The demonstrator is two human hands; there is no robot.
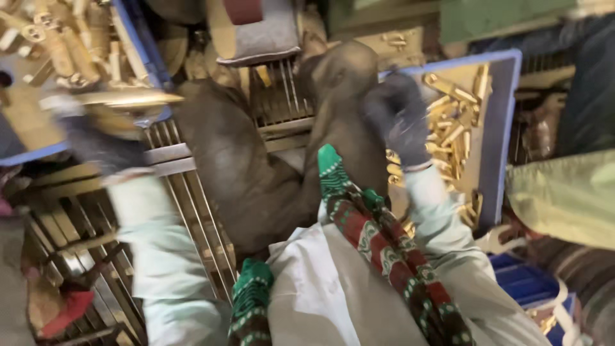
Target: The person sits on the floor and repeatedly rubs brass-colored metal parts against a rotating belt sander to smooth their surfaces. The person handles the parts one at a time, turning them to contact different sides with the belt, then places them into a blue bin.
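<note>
My left hand (96,138), in a dark glove and blurred by motion, grips a brass part (125,102) with a long flat top, held over the edge of the blue tray (150,61) at the left. My right hand (400,118), also in a dark glove, hovers over the blue tray (496,128) at the right, which is full of several brass fittings (451,122). Whether the right hand has anything in it is hidden by blur. Both sleeves are pale green.
My knees in brown trousers (256,173) fill the middle, over a floor of metal slats (192,211). A patterned red and green scarf (378,243) hangs down my front. A grey cushion (259,35) lies at the top. Another person's green sleeve (564,192) enters at the right.
</note>
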